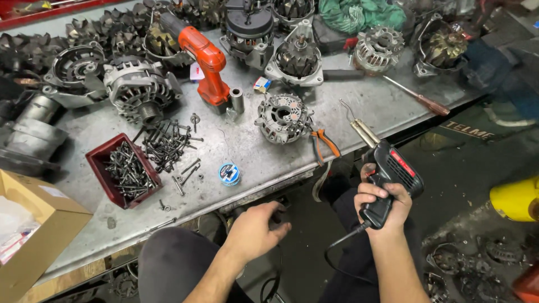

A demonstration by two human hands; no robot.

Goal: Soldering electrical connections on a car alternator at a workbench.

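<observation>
**Soldering gun held off the bench edge**

A black pistol-shaped soldering gun with a red side panel is clamped in the right hand, short of the grey metal bench. The left hand is curled over something dark below the bench edge; its grip cannot be told. The trailing cord could be snagged, judging by its slack. Farther off, a dark red plastic tray is filled with long bolts.

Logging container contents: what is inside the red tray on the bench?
The red tray holds a heap of dark long bolts. Its floor and any lower layers are covered by the heap.
</observation>
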